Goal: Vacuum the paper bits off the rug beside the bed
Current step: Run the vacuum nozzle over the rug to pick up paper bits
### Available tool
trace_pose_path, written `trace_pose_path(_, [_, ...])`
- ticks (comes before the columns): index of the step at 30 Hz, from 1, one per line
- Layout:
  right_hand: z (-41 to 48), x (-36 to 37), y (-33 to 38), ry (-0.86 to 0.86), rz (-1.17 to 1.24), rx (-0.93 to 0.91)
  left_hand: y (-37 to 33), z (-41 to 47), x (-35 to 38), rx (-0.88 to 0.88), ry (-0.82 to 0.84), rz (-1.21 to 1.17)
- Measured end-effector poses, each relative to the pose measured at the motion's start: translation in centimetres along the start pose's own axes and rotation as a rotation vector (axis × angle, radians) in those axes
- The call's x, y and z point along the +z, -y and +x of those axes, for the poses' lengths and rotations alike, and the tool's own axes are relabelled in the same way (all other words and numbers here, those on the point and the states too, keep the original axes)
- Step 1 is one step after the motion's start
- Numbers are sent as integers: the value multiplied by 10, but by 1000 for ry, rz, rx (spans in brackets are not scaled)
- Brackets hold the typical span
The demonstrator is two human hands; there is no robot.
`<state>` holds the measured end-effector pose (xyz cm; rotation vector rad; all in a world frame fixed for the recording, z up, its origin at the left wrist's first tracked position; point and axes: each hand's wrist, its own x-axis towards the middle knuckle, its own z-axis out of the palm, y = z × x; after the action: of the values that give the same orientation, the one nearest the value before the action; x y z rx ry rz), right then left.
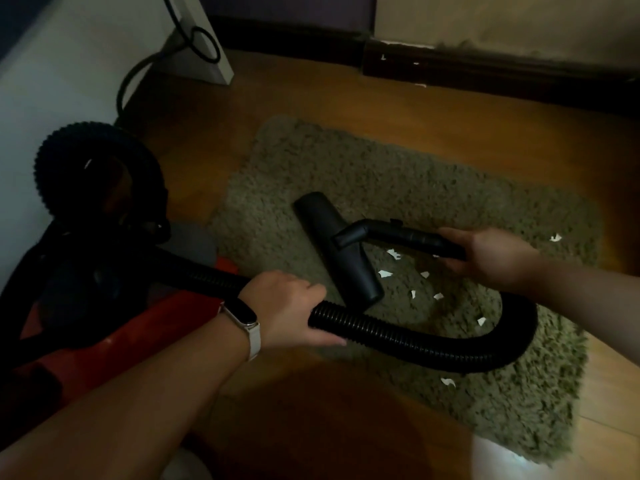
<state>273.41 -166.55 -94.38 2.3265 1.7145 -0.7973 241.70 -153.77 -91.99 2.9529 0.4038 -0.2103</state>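
Note:
A shaggy olive rug lies on the wooden floor. Several white paper bits are scattered on its near right part. A black vacuum nozzle rests flat on the rug, just left of the bits. My right hand grips the black handle tube joined to the nozzle. My left hand, with a band on the wrist, grips the black ribbed hose, which loops across the rug to the handle. The red and black vacuum body sits at the left.
A pale surface rises at the left, with a black cable by a white post behind the vacuum. A dark skirting board runs along the far wall, with a few paper bits near it. Wooden floor surrounds the rug.

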Motion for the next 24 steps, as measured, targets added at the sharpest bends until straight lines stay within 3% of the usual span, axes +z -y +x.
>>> trace_pose_path(7, [-36, 2, -31, -48, 29, 103, -7, 12, 0, 44, -73, 29])
trace_pose_path(10, [-49, 1, -40, -50, -15, 172, -12, 20, -6, 2, 56, 49])
trace_pose_path(13, [-56, 1, -41, -73, -10, 210, -12, 24, -9, 15, 72, 59])
trace_pose_path(24, [-25, 14, 2, -22, -20, 35, -2, 0, 2, 81, 14, 33])
